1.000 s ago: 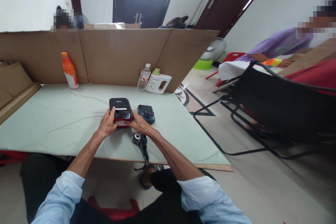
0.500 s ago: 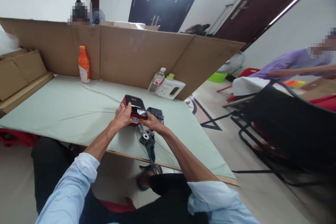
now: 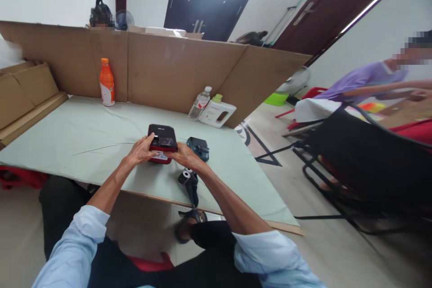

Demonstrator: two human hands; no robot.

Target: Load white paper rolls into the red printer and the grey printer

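Observation:
A small red device with a glossy black top (image 3: pixel 162 137) rests on the pale green table (image 3: pixel 81 139). My left hand (image 3: pixel 140 152) grips its left side, thumb on the top. My right hand (image 3: pixel 182 156) holds its right front corner. A dark blue-black boxy part (image 3: pixel 198 147) lies just right of the device. A small black piece with a white roll and a dangling strap (image 3: pixel 187 177) sits near the table's front edge, under my right wrist.
An orange bottle (image 3: pixel 107 82), a clear water bottle (image 3: pixel 200 103) and a white jug (image 3: pixel 217 113) stand along the cardboard partition (image 3: pixel 162 72). Cardboard boxes (image 3: pixel 23 92) lie at left. A black chair frame (image 3: pixel 354 162) and a person in purple (image 3: pixel 364 83) are at right.
The device lay tilted to the right half a second ago and now sits squarer in front of me. Both hands keep hold of it. The camera view shifted.

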